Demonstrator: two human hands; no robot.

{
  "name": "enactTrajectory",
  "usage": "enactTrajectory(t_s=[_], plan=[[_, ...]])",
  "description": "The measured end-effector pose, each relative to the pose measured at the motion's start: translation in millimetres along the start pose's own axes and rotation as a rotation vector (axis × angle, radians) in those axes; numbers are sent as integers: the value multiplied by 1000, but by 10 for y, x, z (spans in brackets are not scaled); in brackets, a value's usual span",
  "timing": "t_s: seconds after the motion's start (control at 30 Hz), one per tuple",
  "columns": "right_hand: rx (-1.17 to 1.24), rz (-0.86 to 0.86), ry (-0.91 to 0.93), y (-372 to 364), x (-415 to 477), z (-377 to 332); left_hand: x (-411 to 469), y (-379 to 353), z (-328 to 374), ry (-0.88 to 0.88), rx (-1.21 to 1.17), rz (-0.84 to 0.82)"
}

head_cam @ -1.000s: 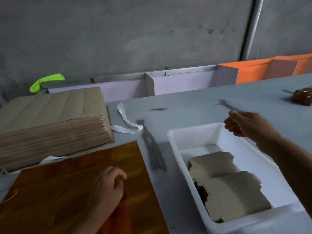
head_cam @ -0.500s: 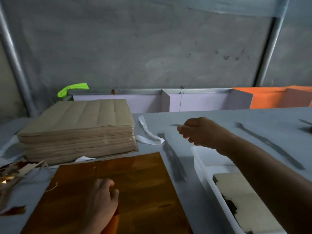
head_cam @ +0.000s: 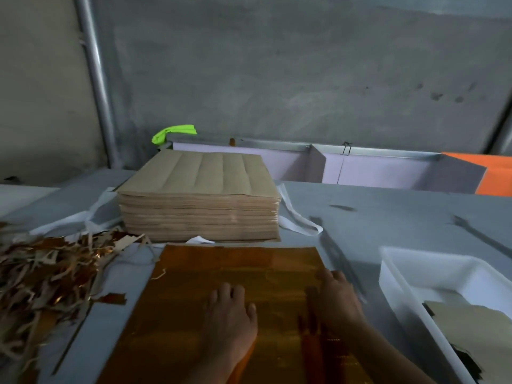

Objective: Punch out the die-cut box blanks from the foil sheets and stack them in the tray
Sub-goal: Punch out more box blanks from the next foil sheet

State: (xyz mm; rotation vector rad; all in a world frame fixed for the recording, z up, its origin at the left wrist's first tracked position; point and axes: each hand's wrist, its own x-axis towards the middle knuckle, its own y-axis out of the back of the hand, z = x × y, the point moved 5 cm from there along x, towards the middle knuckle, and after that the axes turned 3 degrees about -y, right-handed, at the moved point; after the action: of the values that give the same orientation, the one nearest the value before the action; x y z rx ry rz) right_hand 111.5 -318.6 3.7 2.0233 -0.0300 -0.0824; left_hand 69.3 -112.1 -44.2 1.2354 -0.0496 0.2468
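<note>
Single head-worn view, forward and down, close over the table (head_cam: 388, 217).

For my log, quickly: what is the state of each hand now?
Left hand: open, resting flat on the shiny copper-coloured foil sheet.
Right hand: at that sheet's right edge; open or gripping cannot be told.

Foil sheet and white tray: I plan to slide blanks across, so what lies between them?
The head view shows a dark narrow strip lying on the grey table between the foil sheet and the white tray, beside the right hand.
</note>
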Motion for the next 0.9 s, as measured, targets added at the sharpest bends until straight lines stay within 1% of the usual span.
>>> enactTrajectory(t_s=[0.17,0.3,0.43,0.53,0.63,0.77,0.9], plan=[[-108,112,-96,-131,109,289,0,-16,-8,-16,1,45],[-194,122,-131,-291,107,296,8,-51,-23,-13,-1,26],[-216,177,-148,-375,101,304,10,-42,-10,-18,3,11],[-208,202,-138,-395,111,331,8,-41,-15,-25,25,-16],[-211,232,-148,-397,125,347,84,-35,-24,-19,42,-83],[-255,234,-138,-402,139,339,245,44,-188,77,-38,-103],[-275,240,-141,-403,147,340,341,63,-586,167,9,-204]])
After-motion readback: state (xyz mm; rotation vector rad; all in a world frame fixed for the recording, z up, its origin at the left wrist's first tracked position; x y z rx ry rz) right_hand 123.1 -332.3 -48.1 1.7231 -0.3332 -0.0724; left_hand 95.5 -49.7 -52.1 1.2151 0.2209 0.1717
